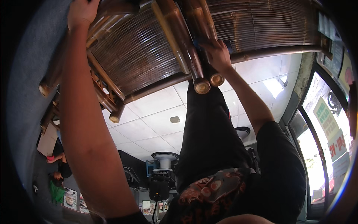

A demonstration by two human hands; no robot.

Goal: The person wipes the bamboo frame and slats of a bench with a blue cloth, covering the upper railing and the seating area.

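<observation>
My left hand [82,14] is at the top left, over the bamboo furniture, its fingers cut off by the frame edge. Something dark shows at those fingers, too little of it to name. Lower and to the right, my right hand [219,54] grips a dark, bluish object [230,46], mostly hidden under the fingers. It is against thick, glossy bamboo poles [195,60] with pale cut ends. Either side of the poles are brown slatted bamboo panels, one on the left [137,50] and one on the right [260,25].
White floor tiles [151,117] lie beneath, with a grey-beige patch [174,119]. Behind me stands a round-based device [160,168] with a cable. At the far left is another person [63,168]. A glass door [313,156] with posted signs stands on the right.
</observation>
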